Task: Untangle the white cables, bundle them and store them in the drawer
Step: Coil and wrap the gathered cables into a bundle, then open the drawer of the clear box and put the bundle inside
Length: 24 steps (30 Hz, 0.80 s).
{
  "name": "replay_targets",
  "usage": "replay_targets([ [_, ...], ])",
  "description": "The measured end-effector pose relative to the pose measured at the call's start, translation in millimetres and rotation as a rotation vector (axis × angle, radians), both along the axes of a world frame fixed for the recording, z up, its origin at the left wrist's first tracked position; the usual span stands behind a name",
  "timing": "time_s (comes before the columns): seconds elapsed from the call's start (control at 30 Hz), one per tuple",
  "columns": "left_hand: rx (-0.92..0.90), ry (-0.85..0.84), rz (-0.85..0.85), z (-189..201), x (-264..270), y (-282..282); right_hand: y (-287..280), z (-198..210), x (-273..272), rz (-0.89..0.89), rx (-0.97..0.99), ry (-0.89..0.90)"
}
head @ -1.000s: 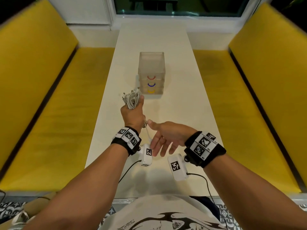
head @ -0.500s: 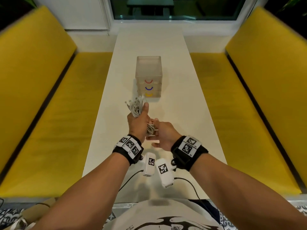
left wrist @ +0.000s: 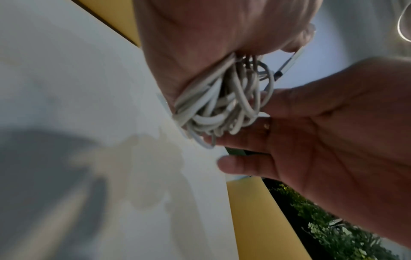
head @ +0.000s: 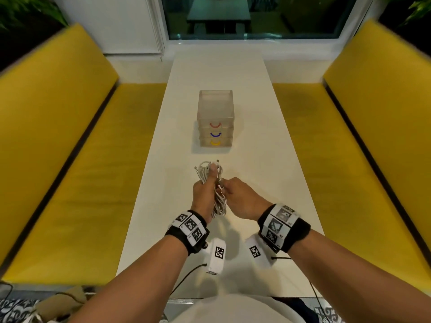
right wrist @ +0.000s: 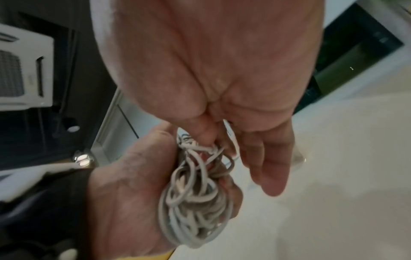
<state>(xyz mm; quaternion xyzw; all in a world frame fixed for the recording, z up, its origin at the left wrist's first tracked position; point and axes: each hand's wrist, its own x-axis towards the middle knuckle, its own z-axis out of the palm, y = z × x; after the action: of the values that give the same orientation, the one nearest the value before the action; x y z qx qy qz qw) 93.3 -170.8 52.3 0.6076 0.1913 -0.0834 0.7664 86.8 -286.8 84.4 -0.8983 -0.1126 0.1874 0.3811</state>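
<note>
- Fingers of the left hand curl round a bundle of white cables, thumb pressed up along it; the right hand pinches a strand at the middle of the bundle with thumb and forefinger, while its other fingers stretch out loosely.
- Two yellow benches run along either side, with a long white table between them.
- At the far end stands a dark window, with green plants in the upper corners.
- Both forearms reach in from the bottom edge of the head view, each wearing a black wristband with black-and-white square markers and a small white camera box beneath.
- A frosted drawer unit stands in the middle of the table, beyond the hands and apart from them. It has three shut drawers, with a red handle on top, a blue one in the middle and a yellow one at the bottom.
- Held above the table, the cables form loose loops that stick out past the top and bottom of the left fist.
- A metal-tipped plug pokes out from the bundle in the left wrist view.
- A ring shows on one right finger.
</note>
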Motion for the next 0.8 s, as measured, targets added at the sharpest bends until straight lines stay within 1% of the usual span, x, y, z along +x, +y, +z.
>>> replay_targets([
  [0.07, 0.009, -0.034, -0.045, 0.6, -0.8, -2.9, -3.6, 2.9, 1.4, -0.044, -0.036, -0.034],
  [0.13, 0.021, -0.099, -0.066, 4.4, -0.6, -6.0, -6.2, 3.9, 1.7, -0.141, -0.045, -0.057],
  [0.23, 0.115, -0.158, -0.100, 8.6, 3.5, -7.9, -10.7, 0.5, -0.1, -0.218, -0.007, -0.108],
  [0.33, 0.196, -0.133, -0.076, 7.9, 7.3, -6.3, -9.9, -0.7, -5.9, -0.162, 0.018, -0.134],
  [0.43, 0.222, -0.076, -0.102, 3.6, 9.3, -3.9, -7.7, -6.3, -9.6, -0.083, -0.045, -0.213],
  [0.5, 0.238, -0.057, -0.161, 2.3, 8.8, -3.5, -11.3, -12.3, -10.4, -0.087, -0.047, -0.249],
  [0.6, 0.305, -0.078, -0.203, 0.3, 8.2, -3.8, -16.9, -17.4, -14.5, -0.111, -0.002, -0.234],
  [0.7, 0.344, -0.128, -0.145, -1.8, 9.8, -4.3, -18.0, -17.6, -14.1, -0.097, 0.036, -0.228],
  [0.8, 0.341, -0.145, -0.071, 3.8, 15.5, -0.3, -20.8, -17.9, -6.6, -0.064, 0.118, -0.152],
])
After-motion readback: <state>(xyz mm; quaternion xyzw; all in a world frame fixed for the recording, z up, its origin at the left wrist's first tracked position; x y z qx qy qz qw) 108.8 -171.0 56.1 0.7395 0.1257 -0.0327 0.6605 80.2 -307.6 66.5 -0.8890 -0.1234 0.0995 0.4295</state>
